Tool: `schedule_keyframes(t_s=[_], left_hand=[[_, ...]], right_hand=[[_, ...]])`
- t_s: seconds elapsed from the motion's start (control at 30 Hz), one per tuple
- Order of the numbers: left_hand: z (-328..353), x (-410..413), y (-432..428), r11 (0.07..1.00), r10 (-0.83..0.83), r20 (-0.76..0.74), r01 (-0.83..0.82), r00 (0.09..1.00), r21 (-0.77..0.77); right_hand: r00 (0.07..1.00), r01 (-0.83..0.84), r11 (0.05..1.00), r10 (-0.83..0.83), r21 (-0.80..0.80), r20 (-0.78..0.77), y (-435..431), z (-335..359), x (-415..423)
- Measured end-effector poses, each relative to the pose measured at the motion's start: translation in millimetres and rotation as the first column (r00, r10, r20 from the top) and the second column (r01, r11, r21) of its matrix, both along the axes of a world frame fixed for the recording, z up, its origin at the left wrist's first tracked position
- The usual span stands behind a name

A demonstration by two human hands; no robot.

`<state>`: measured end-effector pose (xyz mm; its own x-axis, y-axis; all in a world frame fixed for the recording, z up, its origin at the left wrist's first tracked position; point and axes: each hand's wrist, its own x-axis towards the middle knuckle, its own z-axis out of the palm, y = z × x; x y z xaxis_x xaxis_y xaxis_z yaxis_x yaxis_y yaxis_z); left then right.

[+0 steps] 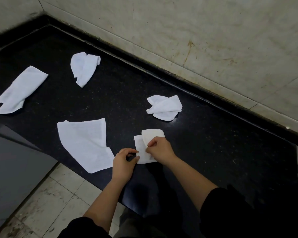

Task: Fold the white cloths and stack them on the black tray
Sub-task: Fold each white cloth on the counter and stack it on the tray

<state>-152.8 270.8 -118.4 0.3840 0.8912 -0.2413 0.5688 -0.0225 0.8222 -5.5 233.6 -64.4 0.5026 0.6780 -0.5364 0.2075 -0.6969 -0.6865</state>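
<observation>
Presently, both hands work one small cloth (141,146) near the front edge of the black counter (127,93). The cloth is partly folded, with an upper flap laid over a lower layer and the edges not yet squared. The left hand (125,162) pinches its lower-left corner between thumb and fingertips. The right hand (159,150) has its fingers curled and clamped on the flap over the cloth's right half. Just left of this sits a flat cloth (86,143), the largest, spread out with one corner turned over. Behind and to the right is a crumpled cloth (164,107), loosely twisted. Farther back, toward the corner, is a bunched cloth (84,67). Well apart at far left is a long cloth (21,90), roughly doubled but ragged at its near end. No black tray shows in view, and no finished stack is seen anywhere. Judgement: the task is early. One cloth is mid-fold, four are unfolded or only roughly folded, and nothing is stacked. All the stacking is left, and the tray has to be found first. Around this are a stained tiled wall (213,40) behind the counter and a pale tiled floor (58,194) below at left.
</observation>
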Motion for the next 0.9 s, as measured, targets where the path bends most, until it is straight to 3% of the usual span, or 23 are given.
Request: schedule_keyframes(t_s=[0.17, 0.6, 0.77, 0.9], left_hand=[[1, -1, -1, 1.000, 0.004, 0.006, -0.004, 1.000, -0.015], [6, -5, 4, 0.992, 0.022, 0.043, -0.017, 0.999, -0.122], [9, -6, 6, 0.983, 0.064, 0.060, -0.052, 0.996, -0.173], [12, -1, 4, 0.967, 0.120, 0.094, -0.095, 0.988, -0.238]], right_hand=[[0.990, -0.119, 0.991, 0.123, -0.061, 0.065, 1, -10, -12], [0.990, -0.139, 0.990, 0.139, -0.014, -0.038, -1, -16, -10], [0.987, 0.134, 0.987, -0.125, 0.091, -0.102, -3, -5, 20], [0.935, 0.355, 0.933, -0.353, 0.069, -0.037, -22, -12, 49]])
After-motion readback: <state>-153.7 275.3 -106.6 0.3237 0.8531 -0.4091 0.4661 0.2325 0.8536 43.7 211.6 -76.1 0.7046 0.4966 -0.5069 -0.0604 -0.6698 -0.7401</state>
